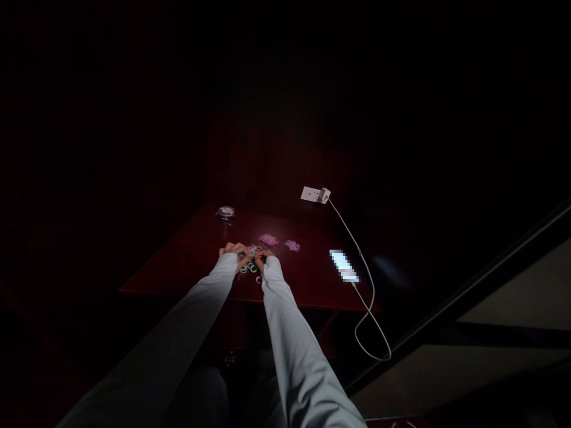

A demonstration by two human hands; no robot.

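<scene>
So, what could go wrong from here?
The right hand could nudge the small pink ring off the near edge of the dark red table. The pink heap of small pieces and purple heap of small pieces lie close, so brushing might mix them. The looping white cable could snag, dragging the glowing rectangular phone.

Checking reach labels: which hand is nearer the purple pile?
Right. The right hand is left of the purple pile, apart from it; the left hand is farther left, across the multicoloured pile.
</scene>
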